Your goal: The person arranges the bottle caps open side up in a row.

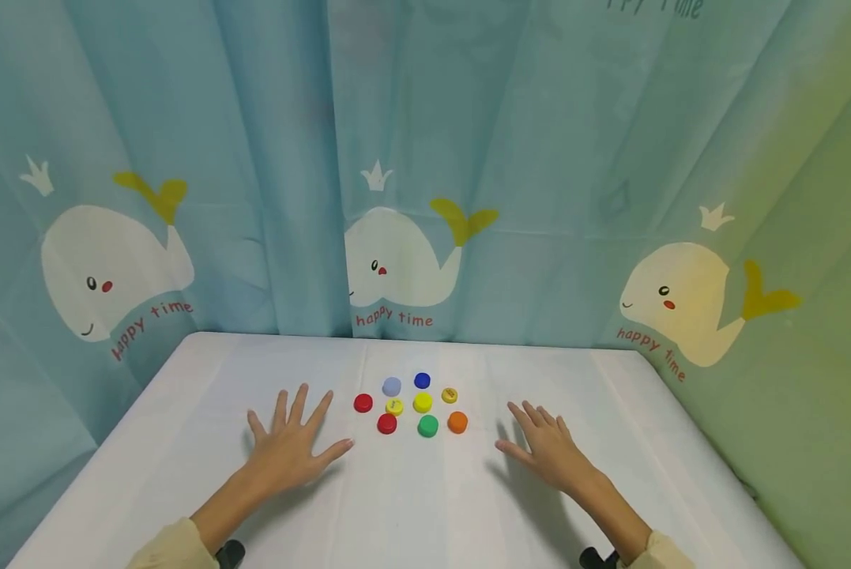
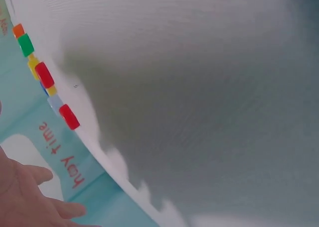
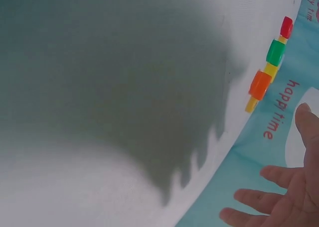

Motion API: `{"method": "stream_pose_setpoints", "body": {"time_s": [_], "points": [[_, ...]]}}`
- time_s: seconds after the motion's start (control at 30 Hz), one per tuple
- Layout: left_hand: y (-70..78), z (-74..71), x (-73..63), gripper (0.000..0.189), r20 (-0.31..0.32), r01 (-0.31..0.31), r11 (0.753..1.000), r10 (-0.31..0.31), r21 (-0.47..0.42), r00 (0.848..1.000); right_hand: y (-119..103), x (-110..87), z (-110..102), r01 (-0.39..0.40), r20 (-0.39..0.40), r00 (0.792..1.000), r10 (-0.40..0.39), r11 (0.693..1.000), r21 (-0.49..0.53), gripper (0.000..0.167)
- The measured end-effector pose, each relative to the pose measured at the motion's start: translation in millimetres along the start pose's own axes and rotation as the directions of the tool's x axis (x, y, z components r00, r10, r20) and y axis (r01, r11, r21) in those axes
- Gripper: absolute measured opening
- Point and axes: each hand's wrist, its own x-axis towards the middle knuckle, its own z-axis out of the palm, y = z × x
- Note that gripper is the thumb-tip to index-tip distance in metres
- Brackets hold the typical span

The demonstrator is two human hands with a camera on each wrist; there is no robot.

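Observation:
Several round bottle caps lie in a loose cluster on the white table, mid-table in the head view. Among them are a red cap [image 1: 363, 403], another red cap [image 1: 386, 423], a pale blue cap [image 1: 392, 386], a dark blue cap [image 1: 422, 381], a yellow cap [image 1: 423, 402], a green cap [image 1: 428, 426] and an orange cap [image 1: 457, 422]. Two smaller yellow caps bear dark marks. Left of the cluster, my left hand [image 1: 287, 448] is spread over the table, holding nothing. On the other side, my right hand [image 1: 549, 452] hovers with fingers extended, casting a shadow below.
A white-covered table [image 1: 411, 506] spans the area under both hands. Behind and beside it hangs a blue-green curtain [image 1: 276, 158] printed with white whales and "happy time". Dark wrist straps [image 1: 231, 553] show by the beige sleeves [image 1: 176, 547].

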Motion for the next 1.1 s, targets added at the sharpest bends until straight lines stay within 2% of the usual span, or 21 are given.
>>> {"method": "stream_pose_setpoints", "body": {"time_s": [0.27, 0.57, 0.7, 0.87, 0.97, 1.1], "points": [[3.8, 4.1, 6.8, 0.084, -0.055, -0.032, 0.999, 0.032, -0.011, 0.998, -7, 10.9, 3, 0.052, -0.04, 0.998, -0.053, 0.999, -0.009, 0.066], [10.0, 3.1, 7.4, 0.083, -0.014, -0.041, 0.999, 0.041, -0.008, 0.999, -24, 20.3, 12, 0.024, -0.017, 1.0, -0.024, 1.0, -0.005, 0.063], [13.8, 2.5, 9.6, 0.079, 0.032, -0.051, 0.999, 0.052, -0.009, 0.998, -30, 24.1, 14, 0.009, -0.018, 1.0, -0.009, 1.0, -0.01, 0.061], [17.7, 2.5, 10.9, 0.074, 0.058, -0.05, 0.999, 0.05, -0.006, 0.997, -39, 30.3, 17, 0.022, -0.019, 1.0, -0.022, 0.999, 0.025, 0.061], [22.3, 2.9, 12.7, 0.075, 0.059, -0.044, 0.998, 0.046, -0.035, 0.997, -44, 33.6, 18, 0.038, -0.024, 0.999, -0.037, 0.998, 0.045, 0.06], [30.7, 6.5, 16.8, 0.076, 0.083, -0.008, 0.993, 0.018, -0.118, 0.996, -49, 37.0, 20, 0.069, -0.046, 0.997, -0.067, 0.996, 0.054, 0.058]]}}
